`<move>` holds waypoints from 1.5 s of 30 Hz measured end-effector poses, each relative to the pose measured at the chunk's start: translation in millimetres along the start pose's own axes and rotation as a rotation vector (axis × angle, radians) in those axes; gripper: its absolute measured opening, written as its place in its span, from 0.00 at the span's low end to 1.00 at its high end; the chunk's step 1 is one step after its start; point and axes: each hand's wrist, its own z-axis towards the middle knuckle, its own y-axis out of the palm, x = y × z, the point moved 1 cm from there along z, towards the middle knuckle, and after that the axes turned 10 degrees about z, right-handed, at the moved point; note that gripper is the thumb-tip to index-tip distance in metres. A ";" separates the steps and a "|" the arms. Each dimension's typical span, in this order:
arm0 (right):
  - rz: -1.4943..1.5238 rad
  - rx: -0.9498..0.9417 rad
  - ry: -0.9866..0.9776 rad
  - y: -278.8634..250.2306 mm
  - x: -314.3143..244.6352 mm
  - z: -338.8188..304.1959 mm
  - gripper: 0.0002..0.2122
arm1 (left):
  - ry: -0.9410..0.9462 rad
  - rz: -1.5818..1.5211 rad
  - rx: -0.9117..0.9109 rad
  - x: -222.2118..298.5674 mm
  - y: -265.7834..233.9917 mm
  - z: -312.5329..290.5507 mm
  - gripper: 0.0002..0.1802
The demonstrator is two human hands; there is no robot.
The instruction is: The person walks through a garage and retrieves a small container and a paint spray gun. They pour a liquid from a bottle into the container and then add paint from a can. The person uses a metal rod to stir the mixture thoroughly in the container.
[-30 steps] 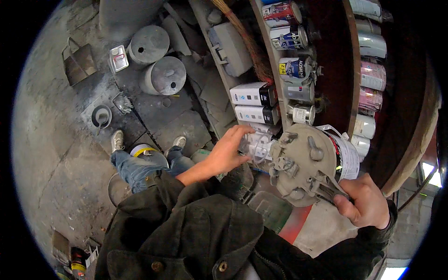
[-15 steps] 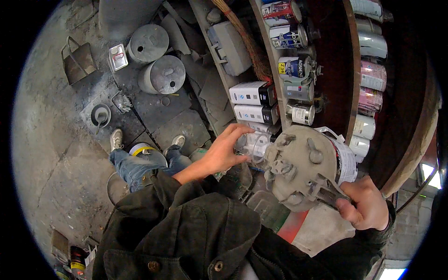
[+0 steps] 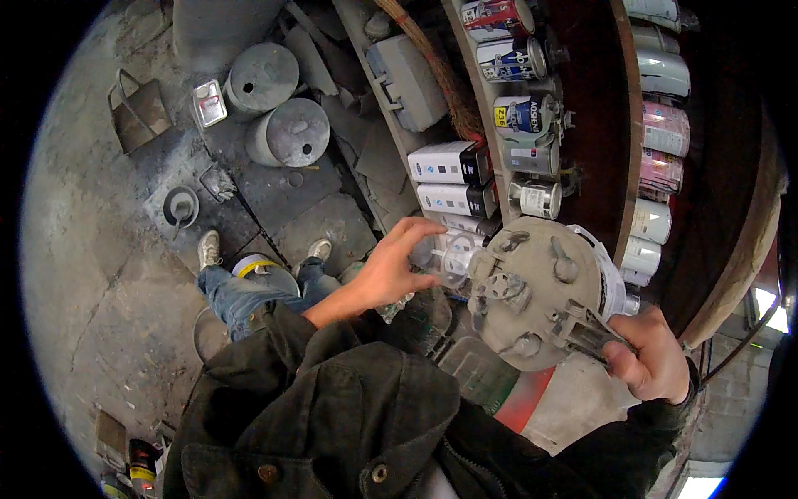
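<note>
While right hand clamps handle, best hold for probably heavy lid, left hand grips probably light cup left of lid.

I observe that the camera is worn on the person's head, as the left one of a pair, and it faces steeply down. The dark jacket, the left hand and the right hand are near to it, while the shoes and the floor lie farther below. The view is very wide, so the shelf board at its right side bends toward the round rim.
</note>
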 end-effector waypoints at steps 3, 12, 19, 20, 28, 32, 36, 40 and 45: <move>0.028 0.031 0.037 1.0 11.3 -7.0 0.17 | 0.003 0.003 -0.003 4.6 -4.8 -1.0 0.40; 0.413 0.167 0.170 10.2 64.6 -19.1 0.19 | -0.117 0.052 -0.115 15.9 -16.6 1.9 0.40; 0.689 0.183 0.159 21.9 107.4 -28.5 0.17 | -0.222 -0.074 -0.196 3.4 -5.0 3.9 0.40; 0.745 0.196 0.154 25.5 114.3 -30.4 0.17 | -0.218 -0.094 -0.204 1.9 -3.9 3.9 0.40; 1.147 0.255 0.058 50.3 152.6 -44.9 0.22 | -0.224 -0.253 -0.268 2.2 4.2 15.1 0.41; 1.219 0.227 0.082 58.0 171.5 -55.1 0.26 | -0.318 -0.270 -0.330 8.6 10.1 22.2 0.44; 1.195 0.260 0.082 62.7 179.3 -60.0 0.28 | -0.283 -0.237 -0.338 3.9 16.6 30.4 0.41; 1.061 0.199 0.070 69.7 204.1 -64.5 0.34 | -0.337 -0.186 -0.387 0.4 25.3 31.4 0.40; 1.099 0.338 0.027 96.2 229.0 -68.5 0.38 | -0.387 -0.147 -0.458 -5.0 39.4 36.0 0.41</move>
